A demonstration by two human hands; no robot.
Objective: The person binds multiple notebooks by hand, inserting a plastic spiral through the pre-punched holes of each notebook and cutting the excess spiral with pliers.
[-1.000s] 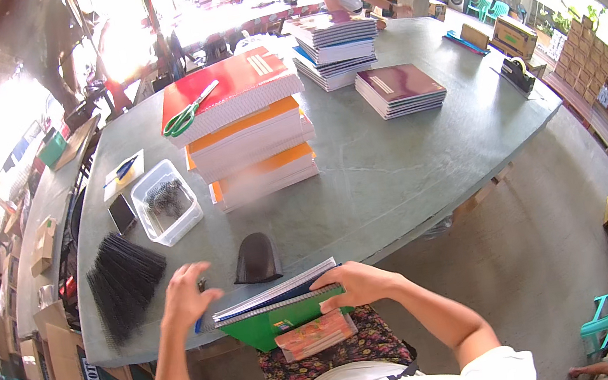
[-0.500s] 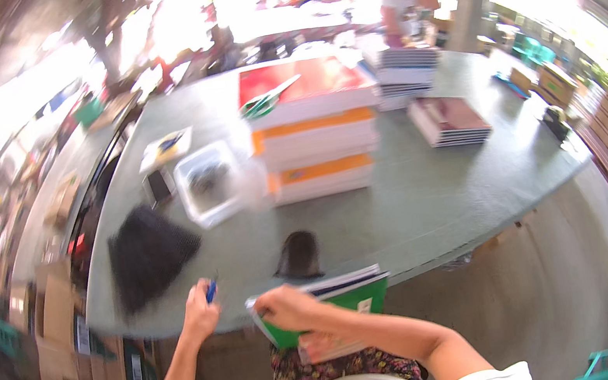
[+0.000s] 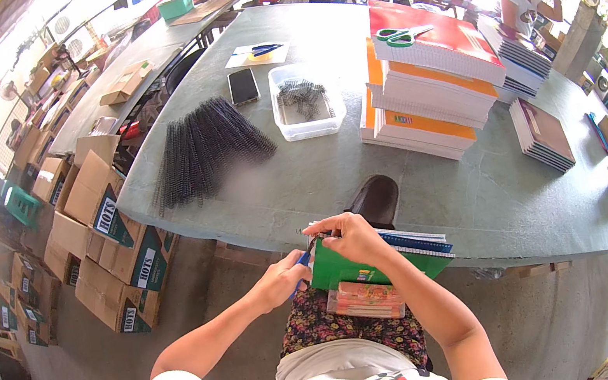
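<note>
My left hand [image 3: 286, 279] is closed round a small blue-handled tool [image 3: 303, 259], which looks like pliers. Its tip reaches the left edge of a green notebook [image 3: 343, 267]. My right hand [image 3: 346, 237] is closed on that notebook's upper left corner, fingers bent over the edge beside the tool. Blue and white notebooks [image 3: 414, 240] stand tilted behind the green one, against the table edge above my lap. A clear pack of reddish sticks [image 3: 368, 300] lies against the green cover. Just beyond the notebooks, a dark brown rounded object [image 3: 375, 201] rests on the table.
Black spiral coils [image 3: 207, 149] fan out on the table [image 3: 303, 182], near a phone [image 3: 243, 86] and a plastic tub [image 3: 311, 130] of small coils. Green-handled scissors [image 3: 400, 36] top a tall book stack [image 3: 431, 92]. Cardboard boxes [image 3: 129, 255] stand at left; a person [image 3: 528, 3] is at far right.
My left hand has brought the blue-handled tool rightward to the notebook's edge. My right hand stays at the notebook's corner. The whole view has swung left.
</note>
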